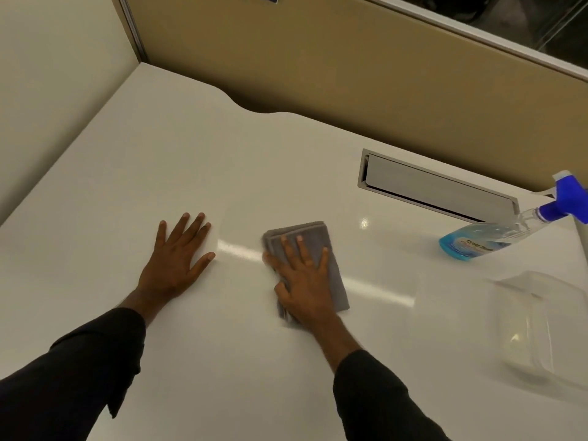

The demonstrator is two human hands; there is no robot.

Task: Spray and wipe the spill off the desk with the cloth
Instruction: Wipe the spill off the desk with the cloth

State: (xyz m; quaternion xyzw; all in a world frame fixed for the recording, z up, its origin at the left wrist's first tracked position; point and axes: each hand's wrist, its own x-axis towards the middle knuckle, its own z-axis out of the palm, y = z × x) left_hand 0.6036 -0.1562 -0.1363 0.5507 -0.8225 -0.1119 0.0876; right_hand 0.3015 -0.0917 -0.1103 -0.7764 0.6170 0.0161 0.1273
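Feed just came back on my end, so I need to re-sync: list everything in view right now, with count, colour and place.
desk: one, white, fills the view, glossy with light streaks
cloth: one, grey, folded, flat on the desk at centre, under the right hand
spray bottle: one, clear with blue liquid and a blue trigger head, far right of the desk
plastic container: one, clear, near right of the desk, in front of the bottle
cable hatch: one, grey, set into the desk at the back right
partition panels: tan, along the back and left edges
left hand: flat on the bare desk, fingers spread
right hand: pressed flat on the cloth
sleeves: two, black
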